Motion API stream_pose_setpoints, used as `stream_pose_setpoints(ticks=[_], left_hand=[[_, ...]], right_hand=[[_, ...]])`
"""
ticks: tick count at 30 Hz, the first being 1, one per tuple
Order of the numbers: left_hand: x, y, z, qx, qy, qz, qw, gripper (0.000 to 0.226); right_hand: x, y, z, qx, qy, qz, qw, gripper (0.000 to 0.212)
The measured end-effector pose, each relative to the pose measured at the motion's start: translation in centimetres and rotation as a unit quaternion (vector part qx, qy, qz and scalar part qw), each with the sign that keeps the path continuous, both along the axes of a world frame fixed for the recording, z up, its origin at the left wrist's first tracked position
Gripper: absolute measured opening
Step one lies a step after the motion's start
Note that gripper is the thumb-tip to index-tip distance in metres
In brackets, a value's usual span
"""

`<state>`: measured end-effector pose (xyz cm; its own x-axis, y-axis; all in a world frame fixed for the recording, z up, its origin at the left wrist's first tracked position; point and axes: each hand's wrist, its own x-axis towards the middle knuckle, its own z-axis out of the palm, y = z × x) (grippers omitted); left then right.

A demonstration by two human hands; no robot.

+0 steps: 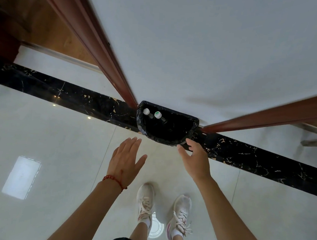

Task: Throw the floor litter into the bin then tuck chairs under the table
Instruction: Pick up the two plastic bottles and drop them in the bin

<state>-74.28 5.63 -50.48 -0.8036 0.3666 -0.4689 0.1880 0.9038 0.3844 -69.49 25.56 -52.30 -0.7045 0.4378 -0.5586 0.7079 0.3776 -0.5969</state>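
Note:
A half-round bin (182,140) lined with a black bag stands against the white wall, straight ahead of me. Two bottles lie inside it, one with a white cap (146,111) and one with a green-marked cap (157,114). My left hand (125,159) hovers in front of the bin's left side, fingers straight and spread, holding nothing. My right hand (195,158) is by the bin's front right rim, fingers relaxed and empty; its fingertips are close to the bag's edge.
Red-brown wooden door frames (102,46) rise on both sides of the bin. A black marble strip (254,156) runs across the pale glossy floor tiles. My white trainers (181,213) stand just behind my hands. Part of a wooden piece (315,138) shows at the far right.

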Motion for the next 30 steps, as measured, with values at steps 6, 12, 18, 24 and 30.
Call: stream_pose_setpoints(ticks=[6, 12, 18, 24, 30], left_hand=[[0.0, 0.7, 3.2, -0.013, 0.007, -0.013, 1.000, 0.088], [1.2, 1.7, 8.9, -0.005, 0.020, -0.005, 1.000, 0.062], [3.6, 3.5, 15.1, 0.015, 0.052, 0.010, 0.999, 0.054], [5.7, 5.9, 20.7, 0.019, 0.083, -0.001, 0.996, 0.055], [7.9, 8.5, 25.5, 0.023, 0.119, -0.037, 0.992, 0.064]], right_hand=[[1.9, -0.4, 3.7, 0.109, 0.027, 0.163, 0.980, 0.054], [4.1, 1.0, 9.1, 0.215, 0.069, 0.214, 0.950, 0.052], [6.4, 3.3, 15.2, 0.248, 0.094, 0.196, 0.944, 0.054], [8.3, 5.3, 21.0, 0.263, 0.119, 0.181, 0.940, 0.057], [10.8, 7.2, 26.1, 0.262, 0.128, 0.167, 0.942, 0.052]])
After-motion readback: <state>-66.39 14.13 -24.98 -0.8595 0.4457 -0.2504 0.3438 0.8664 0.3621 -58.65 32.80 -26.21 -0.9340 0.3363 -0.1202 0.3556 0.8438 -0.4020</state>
